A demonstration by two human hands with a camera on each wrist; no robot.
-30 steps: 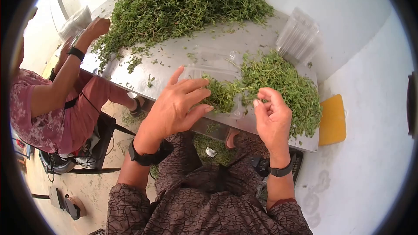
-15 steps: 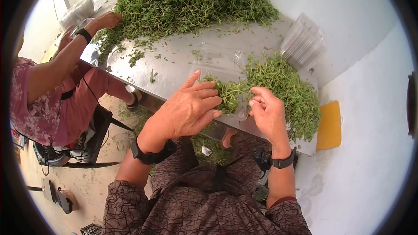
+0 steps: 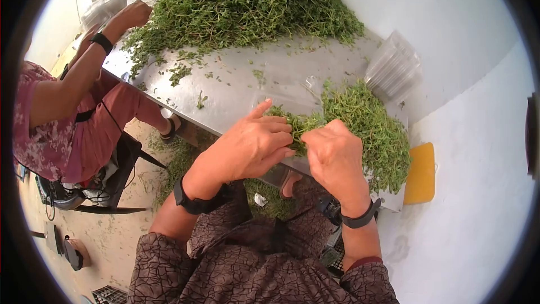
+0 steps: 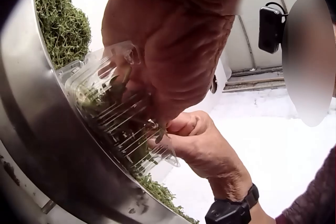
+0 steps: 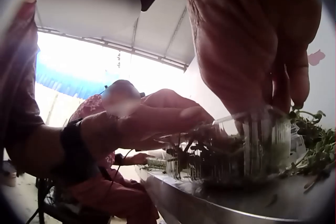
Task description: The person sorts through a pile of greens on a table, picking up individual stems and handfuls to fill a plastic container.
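Observation:
A clear plastic container (image 5: pixel 268 137) holding green sprigs (image 3: pixel 295 124) stands at the table's near edge, its lid folded back flat on the metal. My left hand (image 3: pixel 247 146) lies over the container's left side, fingers loosely extended and touching the greens. Opposite it, my right hand (image 3: pixel 334 155) has its fingers bent down at the right side; in the left wrist view its thumb and fingers (image 4: pixel 181 132) pinch sprigs at the container's end. The fingertips are partly hidden by the hands and the ribbed wall.
A large heap of greens (image 3: pixel 247 8) covers the table's far part, and a smaller heap (image 3: pixel 371 129) lies at the right. Behind that stand stacked clear containers (image 3: pixel 394 67). A yellow board (image 3: pixel 420 173) is beside the table. Another person (image 3: pixel 56 101) sits at the left.
My right hand has moved left and turned downward over the container. My left hand has shifted slightly right with the view, still at the greens. The other person's hand moved near the large heap.

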